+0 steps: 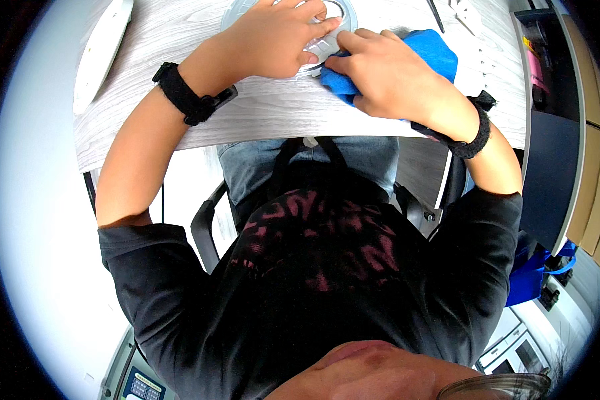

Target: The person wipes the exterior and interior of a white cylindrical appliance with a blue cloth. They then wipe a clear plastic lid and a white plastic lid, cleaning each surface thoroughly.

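A round, translucent plastic piece point(325, 47) with a moulded pattern lies on the desk at the top of the view, partly cut off by the picture's edge. My left hand point(280, 40) rests over it with spread fingers, the thumb and fingertips touching its surface. At its right lower rim, my right hand point(385, 70) grips a bunched blue cloth point(432, 52), pressing part of it near the edge of the piece. The rest of the cloth spreads out behind that hand. What lies under the left palm is hidden.
The wood-grain desk point(280, 115) has a white curved object point(102, 55) at its left edge. A black pen-like stick point(435, 16), a crumpled white piece point(466, 17) and several tiny bits lie at the upper right. Shelving with a pink item point(535, 72) stands beyond the right edge.
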Motion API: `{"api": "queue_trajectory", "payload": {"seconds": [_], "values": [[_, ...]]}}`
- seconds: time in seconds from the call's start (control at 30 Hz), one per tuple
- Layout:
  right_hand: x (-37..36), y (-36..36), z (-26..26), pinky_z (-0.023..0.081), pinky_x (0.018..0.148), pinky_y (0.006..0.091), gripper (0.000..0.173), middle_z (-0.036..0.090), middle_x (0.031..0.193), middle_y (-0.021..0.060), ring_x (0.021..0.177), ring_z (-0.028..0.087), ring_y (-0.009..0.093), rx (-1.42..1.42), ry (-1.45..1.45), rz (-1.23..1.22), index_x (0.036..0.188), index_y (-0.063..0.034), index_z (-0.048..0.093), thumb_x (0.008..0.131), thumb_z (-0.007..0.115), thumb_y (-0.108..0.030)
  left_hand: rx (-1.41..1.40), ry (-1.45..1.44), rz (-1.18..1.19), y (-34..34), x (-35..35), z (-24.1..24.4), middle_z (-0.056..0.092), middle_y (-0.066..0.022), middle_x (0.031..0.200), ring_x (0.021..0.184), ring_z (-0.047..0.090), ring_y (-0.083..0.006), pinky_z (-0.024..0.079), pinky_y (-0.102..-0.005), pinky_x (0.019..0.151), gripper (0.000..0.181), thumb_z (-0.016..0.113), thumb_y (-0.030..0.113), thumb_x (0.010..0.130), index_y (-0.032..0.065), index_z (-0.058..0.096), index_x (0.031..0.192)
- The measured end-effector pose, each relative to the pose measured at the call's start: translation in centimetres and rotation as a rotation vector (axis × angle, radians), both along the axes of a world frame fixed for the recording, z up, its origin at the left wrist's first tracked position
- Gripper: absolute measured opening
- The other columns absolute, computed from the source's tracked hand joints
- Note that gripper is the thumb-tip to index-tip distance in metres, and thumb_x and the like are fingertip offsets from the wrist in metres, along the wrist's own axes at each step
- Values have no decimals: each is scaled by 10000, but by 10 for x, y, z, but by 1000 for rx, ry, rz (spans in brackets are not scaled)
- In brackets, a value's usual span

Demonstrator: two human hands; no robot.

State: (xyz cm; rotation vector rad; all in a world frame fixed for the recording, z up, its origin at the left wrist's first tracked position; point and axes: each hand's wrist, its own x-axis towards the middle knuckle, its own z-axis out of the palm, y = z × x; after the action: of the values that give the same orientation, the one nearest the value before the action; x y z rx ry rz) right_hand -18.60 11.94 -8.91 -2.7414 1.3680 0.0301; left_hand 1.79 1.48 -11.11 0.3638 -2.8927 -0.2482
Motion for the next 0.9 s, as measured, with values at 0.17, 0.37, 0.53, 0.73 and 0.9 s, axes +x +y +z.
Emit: {"api": "queue_trajectory", "payload": {"seconds": [0.17, 0.37, 0.53, 0.73, 0.9], "values": [[-20, -20, 8, 555, 887, 473, 388, 660, 1098, 132, 1051, 664, 338, 13, 58, -107, 1122, -127, 780, 748, 707, -55, -25, -11, 33, -4, 6, 2, 604, -177, 1204, 1145, 537, -345, 393, -459, 964, 655, 757, 311, 793, -44, 598, 1319], [-29, -28, 5, 558, 874, 463, 432, 654, 1079, 129, 1050, 657, 338, -25, 39, -66, 1158, -123, 775, 736, 710, -61, 0, -31, 82, -4, 10, 3, 604, -181, 1216, 1149, 538, -349, 393, -456, 985, 706, 779, 340, 775, -62, 591, 1323], [-21, -10, 11, 550, 880, 473, 427, 650, 1079, 120, 1081, 641, 337, -29, 42, 1, 1141, -107, 775, 722, 711, -60, -27, -33, 92, -3, 8, 1, 606, -175, 1203, 1142, 542, -342, 395, -451, 980, 708, 776, 348, 779, -66, 591, 1323], [-31, -24, 7, 559, 837, 460, 471, 649, 1018, 137, 1000, 666, 357, 12, -13, -75, 1167, -160, 775, 712, 720, -55, -49, -35, 123, -2, 8, 5, 619, -168, 1155, 1112, 553, -329, 399, -430, 966, 686, 763, 370, 798, -67, 607, 1303], [-30, -17, 7, 552, 827, 469, 460, 640, 1012, 121, 1028, 655, 332, -29, -24, -31, 1163, -137, 767, 710, 729, -62, -107, 16, 165, -1, 9, -2, 630, -165, 1119, 1083, 562, -315, 402, -412, 949, 665, 750, 400, 822, -69, 627, 1276]]}}
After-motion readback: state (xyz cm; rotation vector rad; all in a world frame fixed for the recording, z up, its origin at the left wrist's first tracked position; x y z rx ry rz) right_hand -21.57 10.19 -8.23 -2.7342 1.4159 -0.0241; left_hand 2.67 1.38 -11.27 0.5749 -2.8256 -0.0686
